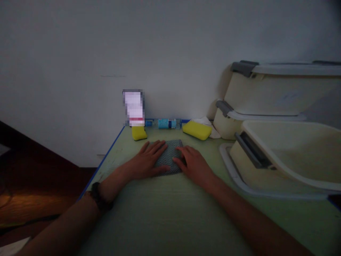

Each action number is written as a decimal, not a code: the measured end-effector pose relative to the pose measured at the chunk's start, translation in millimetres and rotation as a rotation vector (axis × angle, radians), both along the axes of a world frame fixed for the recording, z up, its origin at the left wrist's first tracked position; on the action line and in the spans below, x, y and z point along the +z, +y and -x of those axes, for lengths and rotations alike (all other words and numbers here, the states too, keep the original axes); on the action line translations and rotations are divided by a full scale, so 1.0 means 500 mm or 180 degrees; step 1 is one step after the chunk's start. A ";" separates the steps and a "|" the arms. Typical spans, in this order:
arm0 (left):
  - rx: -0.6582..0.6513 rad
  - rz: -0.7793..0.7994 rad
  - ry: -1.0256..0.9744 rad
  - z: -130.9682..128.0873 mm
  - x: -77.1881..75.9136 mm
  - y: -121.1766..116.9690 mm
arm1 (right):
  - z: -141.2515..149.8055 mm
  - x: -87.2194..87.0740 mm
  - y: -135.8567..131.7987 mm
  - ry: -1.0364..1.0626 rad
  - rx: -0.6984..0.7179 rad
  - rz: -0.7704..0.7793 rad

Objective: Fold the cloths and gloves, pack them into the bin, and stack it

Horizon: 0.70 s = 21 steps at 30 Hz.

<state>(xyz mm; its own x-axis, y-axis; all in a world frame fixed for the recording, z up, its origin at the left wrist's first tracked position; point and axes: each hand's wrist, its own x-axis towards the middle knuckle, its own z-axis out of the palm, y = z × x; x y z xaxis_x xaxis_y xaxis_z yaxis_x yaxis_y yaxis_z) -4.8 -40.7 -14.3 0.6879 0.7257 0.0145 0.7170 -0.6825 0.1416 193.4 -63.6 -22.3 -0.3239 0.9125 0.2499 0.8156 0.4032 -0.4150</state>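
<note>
Thin grey-patterned rectangular cloth (169, 153) is covered by spread left hand (149, 159); right hand (194, 164) is held thumb-and-finger apart. Dim, but seemingly light, limp; best taken by corners.

Around your left wrist (108, 192), in the lower left of the frame, you wear a dark, chunky bracelet (98, 197) with a bumpy outline, too dim and blurred to tell beads from links. Your left forearm (66, 224), toward the lower left corner, and your right forearm (247, 217), toward the lower right, are bare, as are your left hand (147, 160) and right hand (195, 165) near the centre.
</note>
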 end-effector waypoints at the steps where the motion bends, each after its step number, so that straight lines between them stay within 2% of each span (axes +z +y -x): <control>1: 0.0023 0.0056 0.0075 -0.001 0.002 -0.003 | -0.002 -0.005 0.005 -0.0024 -0.0131 -0.0086; 5: -0.0004 0.0229 0.0180 -0.004 0.018 -0.015 | -0.015 -0.018 0.021 -0.0035 -0.0713 -0.0205; 8: -0.0263 0.0421 0.0074 0.000 0.024 -0.018 | -0.018 -0.019 0.023 0.0003 -0.0677 -0.0117; 10: -0.0200 0.0530 -0.0199 0.006 0.022 -0.015 | -0.019 -0.016 0.021 0.0243 -0.0563 -0.0069; 14: 0.0533 0.0618 -0.1079 0.019 0.009 0.001 | -0.024 -0.011 0.016 0.1450 -0.0065 0.0285; 16: 0.0681 0.0834 -0.1471 0.021 0.004 0.009 | -0.027 -0.009 0.015 0.2198 0.0109 0.0567; 21: 0.0786 0.2347 -0.2868 0.006 0.010 0.013 | -0.022 -0.002 0.013 0.3604 0.0042 0.1220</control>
<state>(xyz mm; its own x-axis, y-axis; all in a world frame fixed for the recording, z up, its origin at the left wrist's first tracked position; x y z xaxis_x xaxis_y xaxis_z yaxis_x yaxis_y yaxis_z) -7.9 -34.4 -9.2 0.4842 0.8732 -0.0554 0.2586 -0.0823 0.9625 204.5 -57.0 -23.5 -0.1050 0.9882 0.1116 -0.0941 0.1019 -0.9903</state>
